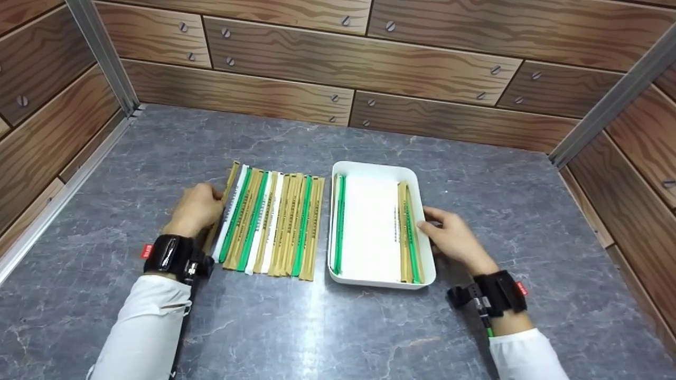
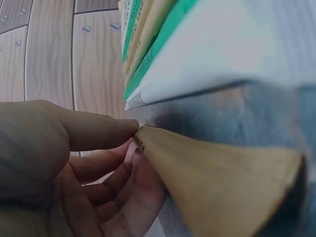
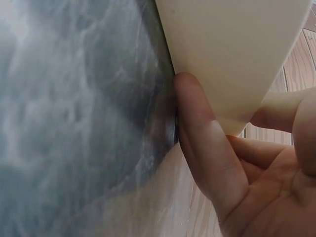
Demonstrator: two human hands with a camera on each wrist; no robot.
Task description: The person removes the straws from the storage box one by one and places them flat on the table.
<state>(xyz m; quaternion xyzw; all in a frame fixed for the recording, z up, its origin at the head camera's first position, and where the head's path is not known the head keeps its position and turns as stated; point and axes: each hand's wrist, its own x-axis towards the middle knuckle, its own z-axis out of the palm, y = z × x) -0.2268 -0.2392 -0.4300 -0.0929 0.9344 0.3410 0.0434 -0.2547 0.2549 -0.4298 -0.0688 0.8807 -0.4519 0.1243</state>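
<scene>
My left hand (image 1: 195, 208) pinches a slim brown stick packet (image 2: 222, 182) between thumb and fingers, at the left end of a row of packets. That row of brown, green and white stick packets (image 1: 288, 227) lies side by side on the table. To its right stands a white rectangular tray (image 1: 374, 167). Inside the tray, green packets (image 1: 339, 227) lie along the left wall, and brown and green ones (image 1: 405, 232) along the right. My right hand (image 1: 457, 237) grips the tray's right wall, thumb at the rim and fingers outside, low against the wall in the right wrist view.
The grey marbled table (image 1: 253, 338) is bounded by wood-patterned panels (image 1: 296, 53) at the back and both sides. Metal posts (image 1: 103, 58) stand at the corners. Each wrist wears a black strap with a small camera.
</scene>
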